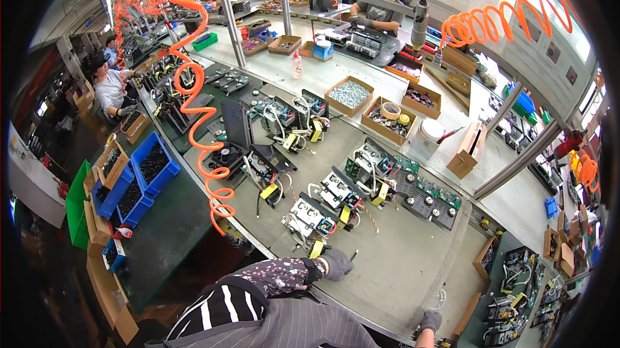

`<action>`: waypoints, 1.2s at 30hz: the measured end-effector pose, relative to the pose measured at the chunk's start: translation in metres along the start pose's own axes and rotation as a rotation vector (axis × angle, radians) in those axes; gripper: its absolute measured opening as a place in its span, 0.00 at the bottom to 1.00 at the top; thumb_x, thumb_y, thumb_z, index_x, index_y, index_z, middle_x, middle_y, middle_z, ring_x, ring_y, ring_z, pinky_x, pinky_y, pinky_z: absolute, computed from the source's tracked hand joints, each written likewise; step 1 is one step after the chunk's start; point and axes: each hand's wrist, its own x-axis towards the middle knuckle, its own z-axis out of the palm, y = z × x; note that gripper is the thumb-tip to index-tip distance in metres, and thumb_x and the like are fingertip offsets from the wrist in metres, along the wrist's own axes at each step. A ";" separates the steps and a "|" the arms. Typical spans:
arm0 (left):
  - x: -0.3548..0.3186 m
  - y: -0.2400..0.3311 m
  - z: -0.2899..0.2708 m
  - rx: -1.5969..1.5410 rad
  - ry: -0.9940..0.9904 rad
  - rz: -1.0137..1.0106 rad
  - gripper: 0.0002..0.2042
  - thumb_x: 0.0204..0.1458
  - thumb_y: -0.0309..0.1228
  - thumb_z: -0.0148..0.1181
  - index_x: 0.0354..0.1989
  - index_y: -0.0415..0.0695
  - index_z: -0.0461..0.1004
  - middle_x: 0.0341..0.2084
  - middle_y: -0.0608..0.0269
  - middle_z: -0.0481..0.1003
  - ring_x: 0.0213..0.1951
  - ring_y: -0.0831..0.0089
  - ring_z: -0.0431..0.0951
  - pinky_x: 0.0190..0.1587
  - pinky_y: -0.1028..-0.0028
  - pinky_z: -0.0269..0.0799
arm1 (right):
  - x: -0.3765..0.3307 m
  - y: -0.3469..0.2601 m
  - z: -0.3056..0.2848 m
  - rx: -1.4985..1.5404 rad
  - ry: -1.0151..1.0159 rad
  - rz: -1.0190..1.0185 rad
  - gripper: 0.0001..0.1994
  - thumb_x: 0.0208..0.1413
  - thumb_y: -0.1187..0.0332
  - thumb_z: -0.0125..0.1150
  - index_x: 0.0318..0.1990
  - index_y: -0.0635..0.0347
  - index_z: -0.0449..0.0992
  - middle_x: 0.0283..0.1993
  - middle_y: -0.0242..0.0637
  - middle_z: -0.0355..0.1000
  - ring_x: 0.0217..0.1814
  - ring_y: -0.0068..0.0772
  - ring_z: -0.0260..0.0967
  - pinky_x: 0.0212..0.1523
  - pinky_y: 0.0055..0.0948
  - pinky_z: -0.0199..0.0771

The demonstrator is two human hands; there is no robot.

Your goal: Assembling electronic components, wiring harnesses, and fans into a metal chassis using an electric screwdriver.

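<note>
My left hand, in a grey glove, is closed at the near side of the bench, beside the nearest circuit-board assembly. A short black cable end sticks out past its fingers. Next to its wrist is that assembly's yellow block. My right hand, also gloved, is curled low at the bench's near edge; what its fingers hold, if anything, is hidden. Just beyond it lies a thin clear loop. More assemblies with white wires and yellow blocks, such as one board assembly, stand farther in.
A coiled orange air hose hangs at left, near blue bins of black parts. Cardboard trays of small parts line the far shelf. Black heatsink plates with boards lie at right. A power screwdriver hangs overhead. Other people work beyond.
</note>
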 end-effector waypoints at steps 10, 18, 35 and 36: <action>0.000 -0.003 0.010 0.031 0.033 0.012 0.09 0.44 0.34 0.59 0.35 0.52 0.79 0.27 0.59 0.80 0.34 0.54 0.81 0.34 0.55 0.74 | 0.025 0.028 0.013 -0.061 -0.164 -0.240 0.11 0.42 0.67 0.58 0.25 0.70 0.76 0.22 0.45 0.74 0.25 0.43 0.71 0.30 0.41 0.68; -0.002 0.005 -0.001 0.062 -0.050 -0.042 0.09 0.42 0.34 0.60 0.34 0.53 0.81 0.31 0.60 0.81 0.37 0.56 0.81 0.37 0.58 0.75 | 0.017 0.023 0.002 0.142 -0.172 -0.066 0.13 0.44 0.63 0.59 0.29 0.67 0.76 0.24 0.37 0.71 0.25 0.32 0.66 0.28 0.35 0.65; -0.059 -0.033 0.020 0.104 0.377 0.337 0.07 0.48 0.34 0.56 0.35 0.55 0.78 0.33 0.66 0.75 0.43 0.63 0.75 0.44 0.63 0.71 | -0.003 0.006 0.016 -0.049 -0.030 -0.106 0.13 0.48 0.68 0.56 0.38 0.70 0.73 0.34 0.50 0.74 0.35 0.46 0.70 0.40 0.39 0.70; -0.058 -0.031 0.021 0.094 0.377 0.327 0.07 0.48 0.34 0.56 0.34 0.56 0.78 0.33 0.66 0.75 0.43 0.64 0.75 0.44 0.63 0.71 | -0.007 -0.003 0.013 -0.053 -0.073 -0.056 0.15 0.49 0.68 0.55 0.40 0.72 0.73 0.36 0.54 0.75 0.37 0.51 0.71 0.43 0.41 0.70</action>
